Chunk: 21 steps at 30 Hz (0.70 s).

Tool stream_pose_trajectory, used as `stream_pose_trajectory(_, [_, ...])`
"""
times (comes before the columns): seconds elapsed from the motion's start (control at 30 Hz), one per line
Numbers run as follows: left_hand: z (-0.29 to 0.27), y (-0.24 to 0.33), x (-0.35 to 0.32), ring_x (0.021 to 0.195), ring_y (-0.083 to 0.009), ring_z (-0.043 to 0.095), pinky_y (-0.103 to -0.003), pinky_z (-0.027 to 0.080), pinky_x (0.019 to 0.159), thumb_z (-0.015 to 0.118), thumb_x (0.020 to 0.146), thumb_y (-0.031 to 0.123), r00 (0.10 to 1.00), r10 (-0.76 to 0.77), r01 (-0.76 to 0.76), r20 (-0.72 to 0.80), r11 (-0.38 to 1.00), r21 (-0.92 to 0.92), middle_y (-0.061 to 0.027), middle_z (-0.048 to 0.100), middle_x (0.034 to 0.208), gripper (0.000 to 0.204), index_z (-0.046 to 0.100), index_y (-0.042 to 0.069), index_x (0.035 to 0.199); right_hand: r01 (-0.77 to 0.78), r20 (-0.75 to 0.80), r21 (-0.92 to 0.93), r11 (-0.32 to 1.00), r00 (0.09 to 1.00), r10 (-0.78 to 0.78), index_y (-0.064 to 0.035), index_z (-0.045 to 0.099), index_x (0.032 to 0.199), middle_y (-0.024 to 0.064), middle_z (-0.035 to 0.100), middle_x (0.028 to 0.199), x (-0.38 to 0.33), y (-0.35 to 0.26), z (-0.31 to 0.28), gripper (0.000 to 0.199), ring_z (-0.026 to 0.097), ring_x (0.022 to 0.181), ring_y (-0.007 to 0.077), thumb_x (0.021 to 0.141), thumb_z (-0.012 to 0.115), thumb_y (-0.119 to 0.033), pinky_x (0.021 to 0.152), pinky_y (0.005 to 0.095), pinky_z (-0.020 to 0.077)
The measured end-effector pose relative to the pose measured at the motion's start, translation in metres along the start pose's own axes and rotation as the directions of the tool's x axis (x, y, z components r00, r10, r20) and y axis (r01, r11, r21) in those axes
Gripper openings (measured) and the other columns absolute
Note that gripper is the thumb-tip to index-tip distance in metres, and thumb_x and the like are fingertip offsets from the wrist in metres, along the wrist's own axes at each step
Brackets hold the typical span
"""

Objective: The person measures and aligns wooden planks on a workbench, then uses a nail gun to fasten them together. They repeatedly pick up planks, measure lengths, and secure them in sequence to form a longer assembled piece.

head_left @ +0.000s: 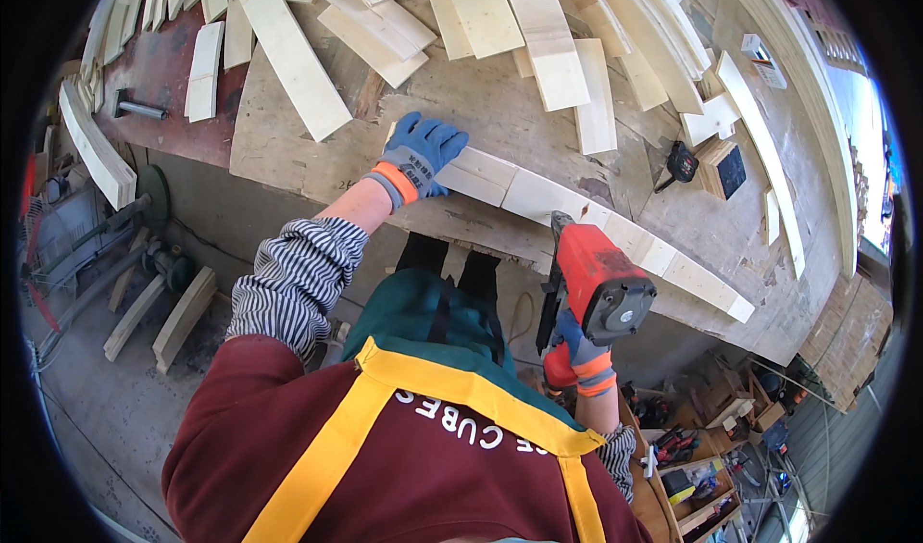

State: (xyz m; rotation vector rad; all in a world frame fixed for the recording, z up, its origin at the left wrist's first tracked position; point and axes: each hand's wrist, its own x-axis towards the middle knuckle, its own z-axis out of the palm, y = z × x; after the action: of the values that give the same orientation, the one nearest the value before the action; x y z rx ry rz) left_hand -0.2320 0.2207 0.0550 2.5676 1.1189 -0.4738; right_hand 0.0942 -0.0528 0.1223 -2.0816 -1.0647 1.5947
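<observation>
A long pale wooden strip (538,197) of several butted pieces lies along the near edge of the workbench. My left hand (420,154), in a blue glove with an orange cuff, grips its left end, fingers over the top and thumb at the near edge. In my right hand (582,343), also gloved, is the handle of a red and black nail gun (608,274). The nail gun's nose is at the strip's middle, touching it or just above; its body hides part of the wood. The right fingers are partly hidden under the tool.
Loose boards (481,10) pile up across the back of the workbench (317,173). A black tape measure (681,161), a small wood block (721,166) and a curved strip (769,159) lie at the right. A hammer (139,109) rests at the left. Below right stands a tool-filled wooden box (697,495).
</observation>
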Motion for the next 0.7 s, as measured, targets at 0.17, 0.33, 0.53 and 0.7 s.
stream_pose_trajectory(0.17, [0.001, 0.0, 0.003, 0.128, -0.0233, 0.04, -0.046, 0.021, 0.114, 0.077, 0.066, 0.055, 1.0, -0.025, 0.025, 0.014, 0.999, -0.024, -0.0023, 0.046, 0.135, 0.09, 0.041, 0.02, 0.141, 0.059, -0.002, -0.053, 0.997, 0.998, -0.059, -0.0068, 0.049, 0.132, 0.0135, 0.049, 0.129, -0.003, 0.008, 0.003, 0.052, 0.045, 0.116, 0.0325, 0.085, 0.063, -0.026, 0.099, 0.0424, 0.0359])
stream_pose_trajectory(0.33, [0.001, -0.002, 0.002, 0.126, -0.024, 0.044, -0.045, 0.022, 0.114, 0.077, 0.062, 0.057, 1.0, -0.024, 0.024, -0.011, 0.999, -0.039, -0.0031, 0.049, 0.135, 0.092, 0.043, 0.02, 0.14, 0.158, 0.005, -0.205, 0.966, 0.987, -0.16, -0.0074, 0.052, 0.124, 0.0105, 0.052, 0.115, 0.005, 0.012, 0.002, 0.041, 0.049, 0.102, 0.0281, 0.085, 0.059, -0.02, 0.088, 0.0386, 0.0393])
stream_pose_trajectory(0.53, [0.002, -0.002, 0.002, 0.125, -0.0238, 0.045, -0.045, 0.023, 0.113, 0.077, 0.062, 0.059, 0.999, -0.022, 0.02, -0.042, 0.998, -0.052, -0.0038, 0.05, 0.134, 0.092, 0.045, 0.02, 0.138, 0.29, -0.023, -0.348, 0.892, 0.948, -0.317, -0.0054, 0.055, 0.118, 0.0082, 0.054, 0.092, 0.013, -0.008, 0.002, 0.034, 0.053, 0.078, 0.0217, 0.084, 0.056, -0.01, 0.068, 0.0338, 0.0424])
stream_pose_trajectory(0.7, [-0.001, -0.001, 0.003, 0.124, -0.0236, 0.045, -0.045, 0.024, 0.113, 0.077, 0.062, 0.059, 0.999, -0.024, 0.023, -0.023, 0.999, -0.04, -0.0037, 0.05, 0.134, 0.092, 0.045, 0.02, 0.138, 0.359, -0.044, -0.422, 0.833, 0.909, -0.414, -0.0025, 0.056, 0.111, 0.0053, 0.056, 0.071, 0.014, -0.014, 0.003, 0.026, 0.056, 0.056, 0.0151, 0.085, 0.053, -0.002, 0.048, 0.0287, 0.0447])
